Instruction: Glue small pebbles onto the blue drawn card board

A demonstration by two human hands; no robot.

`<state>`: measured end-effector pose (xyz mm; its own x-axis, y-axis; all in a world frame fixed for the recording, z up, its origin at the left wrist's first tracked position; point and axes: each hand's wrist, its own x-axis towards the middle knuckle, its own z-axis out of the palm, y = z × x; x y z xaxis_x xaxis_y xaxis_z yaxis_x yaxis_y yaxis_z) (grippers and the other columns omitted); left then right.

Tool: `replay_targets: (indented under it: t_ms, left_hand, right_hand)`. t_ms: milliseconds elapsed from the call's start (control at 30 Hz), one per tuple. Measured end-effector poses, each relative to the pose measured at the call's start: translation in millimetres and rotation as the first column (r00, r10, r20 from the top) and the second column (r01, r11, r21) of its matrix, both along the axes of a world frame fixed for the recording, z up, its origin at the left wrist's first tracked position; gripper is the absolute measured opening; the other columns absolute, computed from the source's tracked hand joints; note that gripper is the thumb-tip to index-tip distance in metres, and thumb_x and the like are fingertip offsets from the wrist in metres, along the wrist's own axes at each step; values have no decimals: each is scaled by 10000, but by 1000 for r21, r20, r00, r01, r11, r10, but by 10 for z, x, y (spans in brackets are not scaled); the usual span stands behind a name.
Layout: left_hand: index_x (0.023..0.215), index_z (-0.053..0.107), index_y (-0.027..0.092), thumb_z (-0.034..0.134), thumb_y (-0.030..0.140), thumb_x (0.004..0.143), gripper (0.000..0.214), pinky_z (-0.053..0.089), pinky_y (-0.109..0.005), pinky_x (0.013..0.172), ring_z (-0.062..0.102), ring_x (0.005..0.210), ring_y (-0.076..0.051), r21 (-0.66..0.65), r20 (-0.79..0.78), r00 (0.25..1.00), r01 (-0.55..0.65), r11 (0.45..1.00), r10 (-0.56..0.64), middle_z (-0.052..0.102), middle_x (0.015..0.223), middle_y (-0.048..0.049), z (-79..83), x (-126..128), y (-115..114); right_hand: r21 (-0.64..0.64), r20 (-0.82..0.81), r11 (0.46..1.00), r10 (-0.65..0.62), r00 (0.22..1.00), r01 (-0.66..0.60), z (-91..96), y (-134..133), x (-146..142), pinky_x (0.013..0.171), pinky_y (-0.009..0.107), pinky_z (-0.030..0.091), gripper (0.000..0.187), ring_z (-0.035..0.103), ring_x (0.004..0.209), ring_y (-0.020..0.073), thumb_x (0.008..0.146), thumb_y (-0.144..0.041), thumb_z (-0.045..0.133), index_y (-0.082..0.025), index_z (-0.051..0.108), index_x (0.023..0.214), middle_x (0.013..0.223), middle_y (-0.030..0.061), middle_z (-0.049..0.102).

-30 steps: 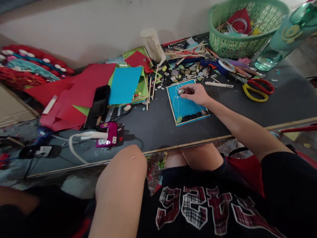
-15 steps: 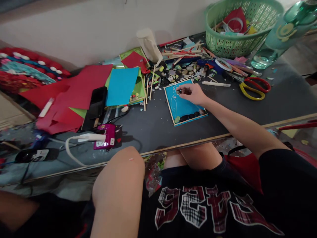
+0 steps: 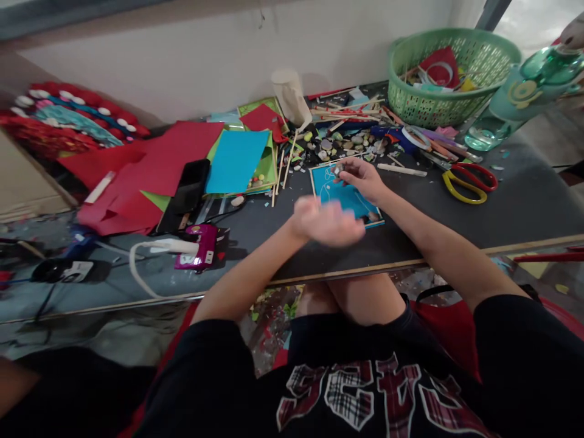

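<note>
A blue card [image 3: 347, 196] with thin stick edges and a white line drawing lies on the table in front of me. My right hand [image 3: 362, 177] is over its upper right part, thumb and fingertips pinching a small dark pebble [image 3: 338, 171] with a whitish patch. My left hand [image 3: 328, 222] is smeared by motion above the card's lower left side. Its fingers look stretched out, and I see nothing held in it. It hides much of the pebble row along the card's lower edge; a brownish pebble [image 3: 373, 216] shows at the right end.
Loose pebbles [image 3: 326, 146] and sticks [image 3: 349, 113] lie behind the card. Scissors [image 3: 469, 182], a green basket [image 3: 438, 106] and a bottle [image 3: 502, 112] stand to the right. Leftward are red paper [image 3: 150, 164], blue paper [image 3: 237, 161], a phone [image 3: 190, 182] and a purple power adapter [image 3: 197, 246].
My left hand has come into view and reached over the card's lower left. My right hand stays near the card's top, still pinching a pebble. The view has shifted slightly.
</note>
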<state>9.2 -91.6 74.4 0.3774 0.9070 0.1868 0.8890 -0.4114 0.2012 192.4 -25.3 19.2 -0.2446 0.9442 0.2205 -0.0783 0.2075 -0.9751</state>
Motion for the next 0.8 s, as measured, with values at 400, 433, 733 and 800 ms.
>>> replay_targets:
  t_ms: [400,433,733,800]
  left_hand:
    - [1133,562,254,382,690,1079,475,537,-467,1060,715,1172,-261,492,481,800,93,866,-359,771,1106,-100,-756,-135,732]
    - [1123,560,255,372,685,1083,470,538,-465,1048,719,1156,-259,484,473,801,111,868,-366,766,1097,-98,-770,-140,734]
    - [1202,469,272,358,569,1122,327,520,-499,1096,706,1196,-253,570,420,790,154,807,-447,744,1162,-110,-886,-109,771]
    - [1207,469,274,350,563,1125,323,527,-500,1086,705,1202,-252,574,399,801,161,803,-447,741,1154,-106,-873,-106,764]
  right_hand:
    - [-64,-105,993,91,990,-98,108,-93,-5,737,255,562,574,634,729,102,698,-694,931,-194,795,946,850,19,741]
    - [-63,-106,993,92,990,-99,116,-103,-13,730,253,558,574,627,714,98,692,-693,936,-193,794,935,836,14,735]
    - [-60,-74,995,70,995,-74,209,-155,-6,636,221,485,617,556,635,69,664,-731,931,-171,751,852,714,-25,632]
    - [-48,-51,996,68,996,-70,199,-146,-3,636,231,487,622,551,639,79,669,-745,919,-173,740,836,706,-24,623]
